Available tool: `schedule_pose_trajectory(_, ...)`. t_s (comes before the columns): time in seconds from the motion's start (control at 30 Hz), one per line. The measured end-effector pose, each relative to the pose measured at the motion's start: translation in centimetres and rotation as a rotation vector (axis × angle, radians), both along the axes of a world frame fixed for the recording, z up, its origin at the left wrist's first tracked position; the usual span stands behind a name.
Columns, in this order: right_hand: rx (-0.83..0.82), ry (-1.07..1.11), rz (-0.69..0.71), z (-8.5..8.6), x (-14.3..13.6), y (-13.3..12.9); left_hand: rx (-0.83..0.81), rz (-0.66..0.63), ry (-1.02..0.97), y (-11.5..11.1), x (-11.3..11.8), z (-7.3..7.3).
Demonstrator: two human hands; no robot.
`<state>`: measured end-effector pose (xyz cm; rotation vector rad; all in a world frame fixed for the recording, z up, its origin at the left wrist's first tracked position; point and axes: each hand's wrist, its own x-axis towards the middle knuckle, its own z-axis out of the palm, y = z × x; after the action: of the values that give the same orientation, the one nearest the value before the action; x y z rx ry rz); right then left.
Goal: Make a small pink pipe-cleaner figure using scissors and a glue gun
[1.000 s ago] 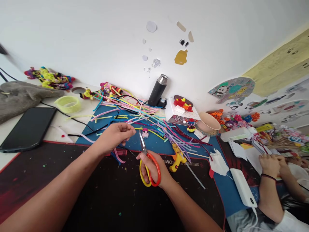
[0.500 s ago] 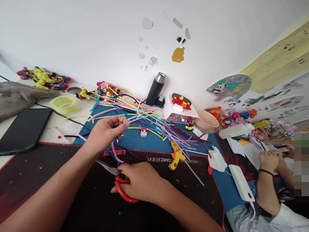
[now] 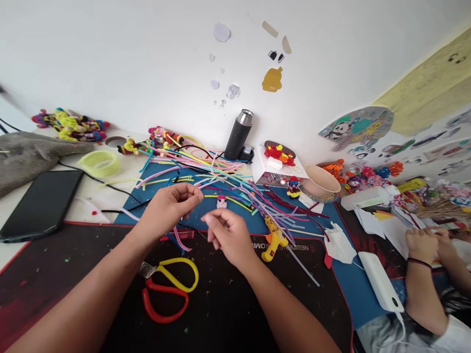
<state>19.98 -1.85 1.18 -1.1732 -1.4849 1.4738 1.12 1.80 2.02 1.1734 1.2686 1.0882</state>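
My left hand (image 3: 172, 202) is raised over the mat with thumb and forefinger pinched together; whatever they hold is too small to make out. My right hand (image 3: 228, 236) hovers just right of it, fingers loosely curled and thumb apart, with nothing visible in it. Scissors with one red and one yellow handle (image 3: 178, 275) lie on the black mat (image 3: 217, 318) below my hands, their blades hidden under my left forearm. Behind my hands spreads a loose pile of coloured pipe cleaners (image 3: 206, 169). A small pink figure (image 3: 221, 201) sits between my hands, farther back.
A yellow glue gun (image 3: 272, 240) lies right of my right hand. Farther back stand a black thermos (image 3: 239, 135), a white box (image 3: 260, 164) and a beige bowl (image 3: 320, 182). A phone (image 3: 40, 206) lies at left. Another person's hands (image 3: 423, 245) rest at far right, beyond a white device (image 3: 379, 282).
My right hand has let go of the scissors, which now lie on the mat, and has moved up and right, close to my left hand. My left hand stays pinched, slightly shifted.
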Motion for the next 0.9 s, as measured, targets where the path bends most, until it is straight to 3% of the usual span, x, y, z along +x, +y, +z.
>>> schedule_pose_trajectory(0.23,-0.032,0.158,-0.157,-1.6,-0.2,2.1,0.007,-0.064,0.065,-0.1,0.4,0.1)
schedule_pose_trajectory(0.63,-0.016,0.147,-0.114,-1.7,-0.1,3.1,-0.014,-0.139,0.133,0.0,0.7,0.6)
schedule_pose_trajectory(0.9,-0.035,0.17,-0.111,-2.3,-0.1,3.0,-0.037,-0.176,0.154,0.0,0.6,0.0)
